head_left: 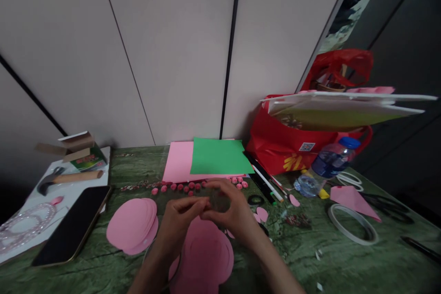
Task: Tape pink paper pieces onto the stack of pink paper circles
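Note:
My left hand (pixel 179 219) and my right hand (pixel 230 211) meet fingertip to fingertip above the green table (pixel 344 266), both pinched round a small dark thing I cannot make out. Under them lies a stack of pink paper circles (pixel 203 257). A second stack of pink circles (pixel 132 232) lies to the left. A row of small pink paper balls (pixel 182 187) runs just beyond my fingers. Behind that row lie a pink sheet (pixel 177 161) and a green sheet (pixel 218 156).
A black phone (pixel 74 225), a hammer (pixel 69 178) and a small box (pixel 82 154) sit at left. Pens (pixel 267 181), a water bottle (pixel 325 163), a red bag (pixel 292 144), tape rings (pixel 351 223) and scissors (pixel 389 204) are at right.

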Demonstrator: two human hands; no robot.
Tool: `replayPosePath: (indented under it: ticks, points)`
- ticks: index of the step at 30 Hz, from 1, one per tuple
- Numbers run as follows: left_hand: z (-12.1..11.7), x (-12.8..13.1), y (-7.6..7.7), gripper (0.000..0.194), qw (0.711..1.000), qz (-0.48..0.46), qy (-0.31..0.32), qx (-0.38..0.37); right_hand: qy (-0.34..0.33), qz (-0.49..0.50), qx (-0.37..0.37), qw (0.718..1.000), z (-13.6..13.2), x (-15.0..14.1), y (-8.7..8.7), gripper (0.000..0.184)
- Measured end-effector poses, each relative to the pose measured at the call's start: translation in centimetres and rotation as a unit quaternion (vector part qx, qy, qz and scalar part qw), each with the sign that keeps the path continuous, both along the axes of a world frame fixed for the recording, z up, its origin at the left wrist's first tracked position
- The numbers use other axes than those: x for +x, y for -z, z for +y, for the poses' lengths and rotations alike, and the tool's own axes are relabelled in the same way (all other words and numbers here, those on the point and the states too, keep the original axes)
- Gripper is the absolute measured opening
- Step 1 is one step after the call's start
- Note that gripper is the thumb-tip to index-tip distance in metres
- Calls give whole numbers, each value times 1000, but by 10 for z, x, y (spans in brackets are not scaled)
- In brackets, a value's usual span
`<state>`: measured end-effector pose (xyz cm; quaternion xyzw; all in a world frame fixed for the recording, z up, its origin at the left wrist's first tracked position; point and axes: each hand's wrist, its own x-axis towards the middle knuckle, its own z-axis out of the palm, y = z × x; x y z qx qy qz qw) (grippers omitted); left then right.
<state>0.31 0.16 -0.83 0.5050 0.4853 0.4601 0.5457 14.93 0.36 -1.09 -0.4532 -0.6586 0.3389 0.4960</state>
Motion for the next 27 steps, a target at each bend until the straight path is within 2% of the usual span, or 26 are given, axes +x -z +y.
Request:
replayPosePath:
  ticks: [2,3,6,9,15,18,21,24,27]
  points:
    - [1,-1,-2,16,998,-58,-8,-19,-27,46,-69,996,1,-2,6,54]
    - [1,-1,-3,17,995,-91,-10,-26,-45,76,-101,991,1,-3,9,54]
    - [3,-1,-7,18,987,-156,-22,-40,-78,166,-164,969,3,-7,14,39]
    - [3,-1,-7,18,989,-134,-42,-39,-77,211,-198,954,4,-7,12,31]
    - [3,-1,1,19,997,-20,-78,-19,-27,219,-139,965,5,-1,0,26]
    - [3,1,2,21,998,25,-54,-6,31,228,-118,966,5,0,-2,31]
    - [2,3,4,27,1000,24,-16,-1,66,222,-96,968,5,-1,-3,34]
    - [1,3,7,39,999,-3,36,11,41,219,-91,971,4,-2,-2,34]
    - [1,4,5,39,998,11,56,25,-10,194,-94,976,2,-3,-2,33]
